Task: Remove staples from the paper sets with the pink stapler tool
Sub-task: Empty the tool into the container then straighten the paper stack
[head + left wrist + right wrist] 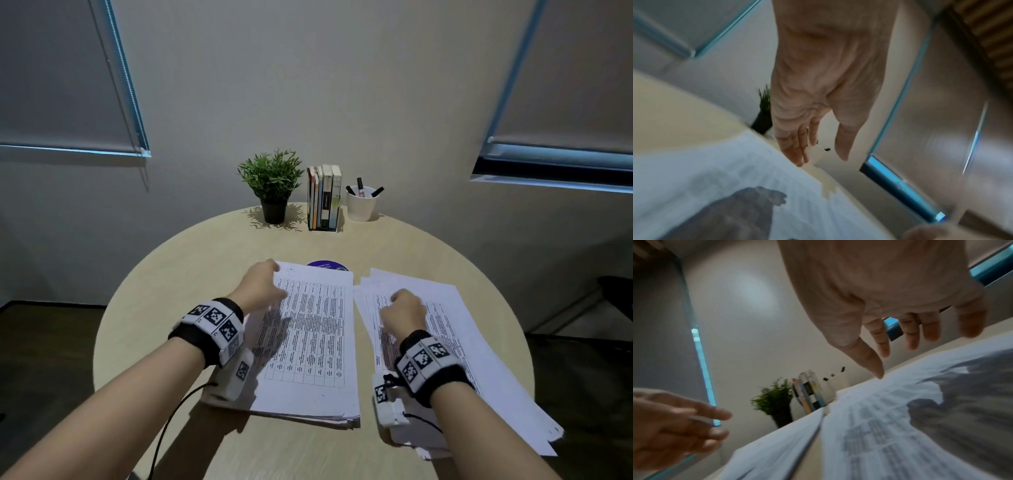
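From the head camera, two stacks of white printed paper sets are lying side by side on the round beige wooden table (191, 260): the left stack (308, 342) and the fanned right stack (455, 349). The left hand (262, 286) is hovering at the left stack's far corner, the right hand (406, 313) over the right stack. The left wrist camera is showing straight, empty fingers (795, 146). The right wrist camera is showing relaxed, spread fingers (877, 335) holding nothing. No view is showing the pink stapler tool.
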The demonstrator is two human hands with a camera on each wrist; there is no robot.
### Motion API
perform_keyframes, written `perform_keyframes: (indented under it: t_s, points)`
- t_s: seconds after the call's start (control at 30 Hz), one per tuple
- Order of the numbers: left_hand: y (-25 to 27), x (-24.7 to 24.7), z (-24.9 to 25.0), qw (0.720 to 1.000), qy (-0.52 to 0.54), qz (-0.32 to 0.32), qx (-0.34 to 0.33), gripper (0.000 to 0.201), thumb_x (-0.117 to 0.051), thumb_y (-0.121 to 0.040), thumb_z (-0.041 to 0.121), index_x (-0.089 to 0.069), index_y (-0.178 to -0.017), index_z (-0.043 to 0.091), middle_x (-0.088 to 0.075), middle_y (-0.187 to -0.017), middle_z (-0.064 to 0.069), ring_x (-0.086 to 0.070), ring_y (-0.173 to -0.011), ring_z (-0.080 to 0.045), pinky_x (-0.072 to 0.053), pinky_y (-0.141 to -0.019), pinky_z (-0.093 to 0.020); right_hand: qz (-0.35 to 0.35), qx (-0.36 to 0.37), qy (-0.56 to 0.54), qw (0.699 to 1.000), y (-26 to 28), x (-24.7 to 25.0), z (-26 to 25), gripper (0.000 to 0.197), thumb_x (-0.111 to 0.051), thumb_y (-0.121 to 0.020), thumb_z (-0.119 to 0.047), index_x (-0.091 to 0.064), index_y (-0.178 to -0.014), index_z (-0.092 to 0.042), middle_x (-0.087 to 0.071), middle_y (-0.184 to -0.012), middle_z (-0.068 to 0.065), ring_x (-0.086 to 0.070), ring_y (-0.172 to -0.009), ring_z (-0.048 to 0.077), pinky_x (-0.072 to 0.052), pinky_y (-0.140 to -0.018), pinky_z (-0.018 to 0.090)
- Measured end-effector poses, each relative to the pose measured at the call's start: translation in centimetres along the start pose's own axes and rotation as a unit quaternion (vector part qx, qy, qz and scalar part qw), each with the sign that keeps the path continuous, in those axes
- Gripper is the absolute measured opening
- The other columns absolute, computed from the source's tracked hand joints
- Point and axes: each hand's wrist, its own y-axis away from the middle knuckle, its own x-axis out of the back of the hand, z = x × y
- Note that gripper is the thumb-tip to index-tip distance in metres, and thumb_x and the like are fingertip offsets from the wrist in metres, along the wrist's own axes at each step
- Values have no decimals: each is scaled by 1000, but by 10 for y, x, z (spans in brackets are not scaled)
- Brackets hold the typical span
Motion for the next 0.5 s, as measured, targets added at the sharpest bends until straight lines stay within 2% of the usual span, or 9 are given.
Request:
perform_keyframes:
  t_s: [0.07,0.1,0.17,0.23,0.3,0.33,0.4,0.43,0.5]
  points:
    - [5,-8,26,989,128,-74,-1,56,-73,-83,17,-47,-130,5,-58,-121,-13,-58,-97,-23,-50,-73,-26,22,-51,84,995,-10,19,15,37,-53,-89,-12,-50,-125,-9,-39,-139,18,-35,-129,35,-35,-103,48]
    - [8,-14,39,974,189,-126,8,55,-71,-84,17,-45,-131,4,-59,-120,-15,-58,-96,-22,-51,-76,-27,24,-80,117,990,-14,28,24,43,-53,-89,-14,-46,-131,-9,-34,-143,20,-29,-133,36,-32,-105,51]
    - [12,-30,62,924,303,-229,47,54,-67,-87,11,-40,-133,-1,-58,-117,-19,-59,-95,-23,-53,-84,-32,14,-129,164,978,-20,41,43,60,-58,-84,-19,-36,-139,-9,-28,-147,22,-23,-137,37,-30,-106,55]
    - [14,-51,82,882,360,-292,89,37,-64,-89,7,-45,-120,2,-55,-96,-15,-54,-78,-19,-49,-78,-32,-8,-167,188,968,-25,49,58,83,-72,-76,-28,-28,-143,-9,-26,-147,24,-22,-138,39,-31,-108,55]
    - [16,-71,98,888,332,-296,120,29,-69,-86,16,-47,-100,4,-48,-84,-8,-42,-64,-15,-42,-73,-31,-43,-184,189,964,-29,56,68,102,-83,-69,-38,-22,-146,-7,-27,-147,25,-23,-138,40,-31,-112,50]
    - [15,-80,103,896,320,-281,127,37,-71,-83,20,-47,-103,2,-50,-89,-8,-44,-65,-15,-43,-76,-31,-52,-183,187,964,-32,58,72,106,-84,-68,-41,-21,-146,-6,-27,-147,25,-24,-138,40,-31,-112,49]
    - [15,-93,114,896,329,-259,146,60,-71,-83,22,-38,-128,0,-49,-121,-16,-56,-97,-24,-47,-93,-38,-50,-174,192,965,-36,61,78,109,-86,-65,-46,-23,-145,-5,-29,-146,24,-26,-137,39,-32,-111,47]
    - [16,-96,119,898,329,-251,150,66,-68,-86,20,-31,-136,1,-41,-136,-20,-51,-118,-32,-44,-101,-43,-48,-171,197,964,-38,61,80,111,-86,-64,-48,-24,-144,-5,-30,-145,24,-27,-137,38,-32,-111,47]
    - [15,-102,129,903,325,-236,153,65,-61,-92,16,-24,-142,0,-32,-146,-23,-38,-133,-36,-40,-106,-45,-45,-166,199,965,-40,61,83,114,-87,-60,-52,-26,-143,-5,-31,-145,23,-28,-136,37,-33,-110,47]
